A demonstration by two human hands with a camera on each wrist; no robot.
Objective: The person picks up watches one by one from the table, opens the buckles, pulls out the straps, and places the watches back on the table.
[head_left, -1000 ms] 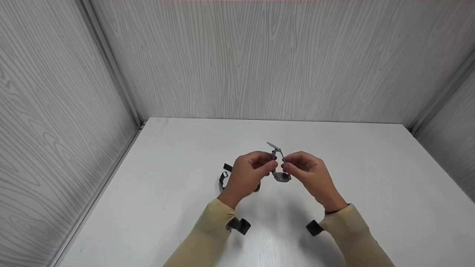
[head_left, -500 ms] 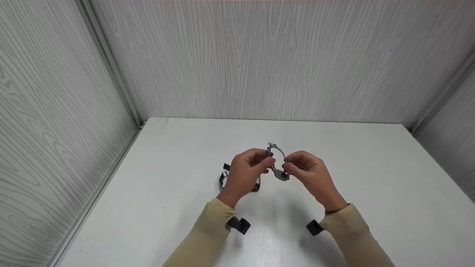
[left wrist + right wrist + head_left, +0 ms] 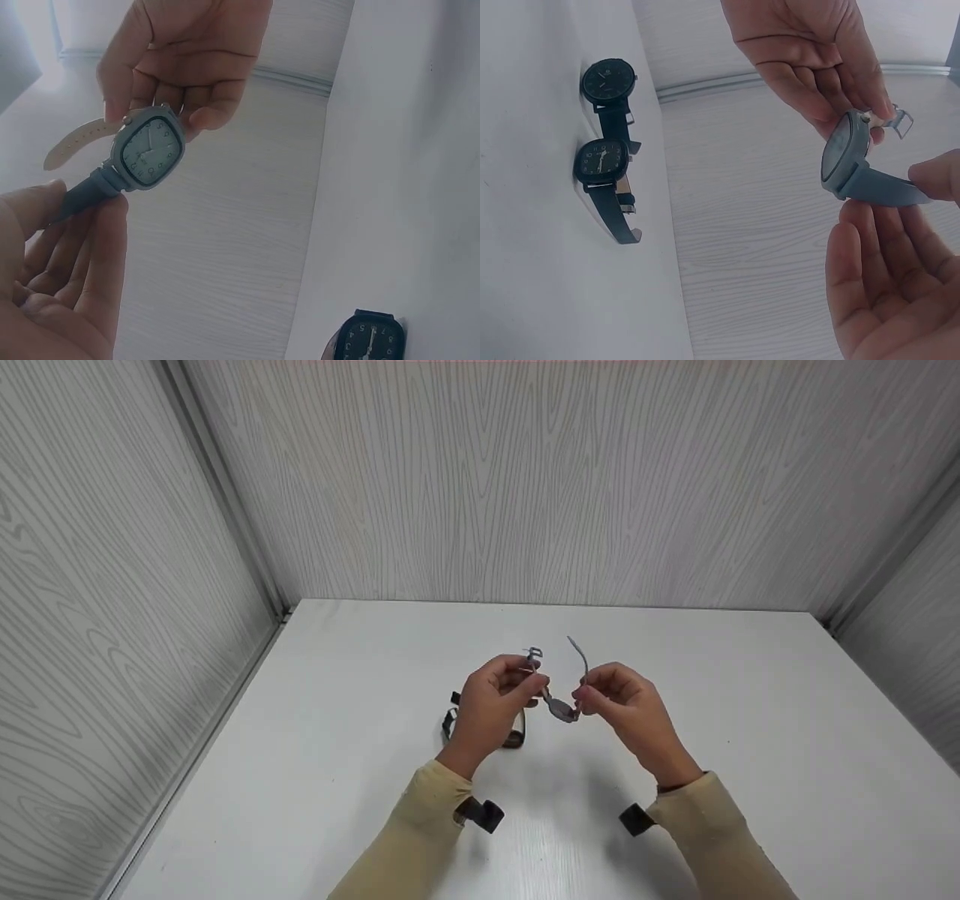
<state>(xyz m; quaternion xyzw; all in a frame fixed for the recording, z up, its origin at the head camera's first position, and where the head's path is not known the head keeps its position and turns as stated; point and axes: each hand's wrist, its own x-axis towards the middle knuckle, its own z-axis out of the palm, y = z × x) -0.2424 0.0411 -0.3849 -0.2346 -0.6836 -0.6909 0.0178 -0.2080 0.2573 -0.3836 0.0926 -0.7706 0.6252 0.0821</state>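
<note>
A light blue wristwatch [image 3: 154, 152] with a squarish case and pale dial is held above the table in the head view, its two straps apart. My left hand [image 3: 487, 701] pinches the strap that ends in a metal buckle [image 3: 534, 652]. My right hand [image 3: 626, 705] pinches the strap with holes, whose tip [image 3: 574, 643] sticks up free. The case hangs low between both hands. In the left wrist view, the holed strap shows its beige underside [image 3: 75, 145]. The right wrist view shows the watch edge-on, with its crown toward the upper hand.
Two black watches, one square [image 3: 604, 160] and one round [image 3: 609, 80], stand side by side on the white table [image 3: 360, 675]. In the head view my left hand partly covers them. Grey wood-grain walls [image 3: 480, 495] enclose the table at the back and sides.
The strap tip has come away from the buckle, so the watch loop has opened. My left hand has moved slightly left with the buckle end; my right hand has stayed nearly still.
</note>
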